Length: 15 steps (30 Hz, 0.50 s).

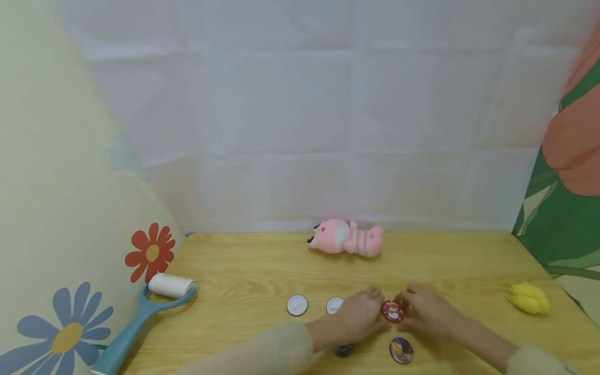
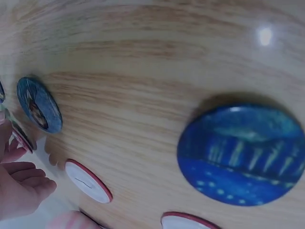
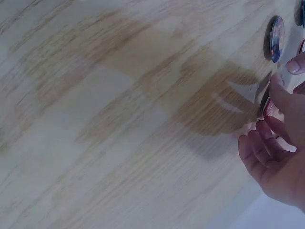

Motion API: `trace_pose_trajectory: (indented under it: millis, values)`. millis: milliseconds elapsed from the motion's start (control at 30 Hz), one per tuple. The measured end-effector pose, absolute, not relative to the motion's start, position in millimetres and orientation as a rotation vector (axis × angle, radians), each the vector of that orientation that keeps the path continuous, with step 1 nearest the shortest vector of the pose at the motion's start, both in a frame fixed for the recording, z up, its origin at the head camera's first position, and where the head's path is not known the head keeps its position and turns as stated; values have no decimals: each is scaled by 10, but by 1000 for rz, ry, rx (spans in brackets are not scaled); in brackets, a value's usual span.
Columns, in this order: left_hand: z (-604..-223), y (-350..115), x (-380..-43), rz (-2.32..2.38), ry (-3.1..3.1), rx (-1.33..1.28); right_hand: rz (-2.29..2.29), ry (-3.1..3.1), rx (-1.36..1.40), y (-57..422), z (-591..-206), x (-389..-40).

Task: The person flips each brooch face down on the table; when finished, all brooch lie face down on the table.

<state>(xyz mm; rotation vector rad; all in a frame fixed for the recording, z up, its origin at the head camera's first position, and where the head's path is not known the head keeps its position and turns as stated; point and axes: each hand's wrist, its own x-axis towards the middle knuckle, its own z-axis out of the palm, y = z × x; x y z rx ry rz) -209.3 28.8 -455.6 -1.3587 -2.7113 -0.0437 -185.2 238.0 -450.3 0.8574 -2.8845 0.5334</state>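
Observation:
A round red-rimmed pin badge point(image 1: 392, 311) with a character picture is between the two hands in the head view, its printed face toward me. My right hand point(image 1: 430, 312) pinches its right edge with curled fingers and thumb. My left hand point(image 1: 358, 316) grips at its left edge, fingers bent. In the right wrist view, fingers point(image 3: 259, 145) are bent close around this badge, seen nearly edge-on. A picture badge point(image 1: 401, 350) lies just below the hands. Under the left wrist is a dark blue badge point(image 2: 243, 157), partly hidden in the head view.
Two badges lie white back up, one at the left point(image 1: 297, 305) and one beside the left hand point(image 1: 335, 305). Behind is a pink plush toy point(image 1: 347, 237). A blue-handled lint roller point(image 1: 145, 307) lies left; a yellow object point(image 1: 529, 298) lies right on the wooden table point(image 1: 244, 260).

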Motion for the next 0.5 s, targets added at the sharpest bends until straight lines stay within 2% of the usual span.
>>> trace_pose_trajectory:
  millis: [500]
  values:
    - [-4642,305,-2030,-39,-2702,-1327,526,-2785,923,2287,-4605,-1827]
